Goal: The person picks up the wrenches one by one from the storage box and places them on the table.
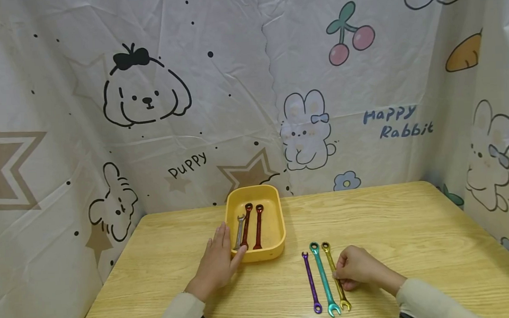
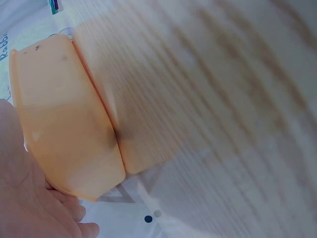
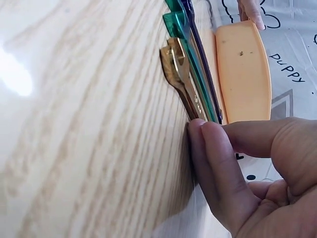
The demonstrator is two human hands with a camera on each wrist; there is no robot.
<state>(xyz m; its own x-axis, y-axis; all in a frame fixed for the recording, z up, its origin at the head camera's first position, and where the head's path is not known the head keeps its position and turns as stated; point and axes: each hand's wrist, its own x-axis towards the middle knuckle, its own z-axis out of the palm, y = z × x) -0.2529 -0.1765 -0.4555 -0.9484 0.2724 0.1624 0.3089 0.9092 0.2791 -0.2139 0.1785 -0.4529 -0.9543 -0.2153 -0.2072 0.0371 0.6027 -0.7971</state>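
Gold wrench (image 1: 330,260) lies on the wood-look table (image 1: 389,224), outermost on the R side of a row of three; teal wrench (image 1: 323,277) just beside it, purple wrench (image 1: 311,282) next along. Gold one's ring end points away from the person, open end toward them. Looks like shiny coated metal: prob. stiff, fairly light for its size, not fragile, a bit slippery w/ that smooth finish. Best hold is prob. mid-shaft, near the balance pt, thumb one side, fingers the other; teal shaft sits close, so there's little finger room on that side.

R hand (image 1: 357,267) pinches the gold shaft around its middle, thumb & fingertips closed together on it, other fingers curled under. Can't tell if the wrench is lifted at all.

L hand (image 1: 216,262) is opened out, fingers fairly straight along the L wall of the yellow tray (image 1: 258,256), thumb by the near corner, touching, no wrench in it. Tray holds a silver wrench (image 1: 239,233) & two red wrenches (image 1: 259,227); looks like thin, light plastic.
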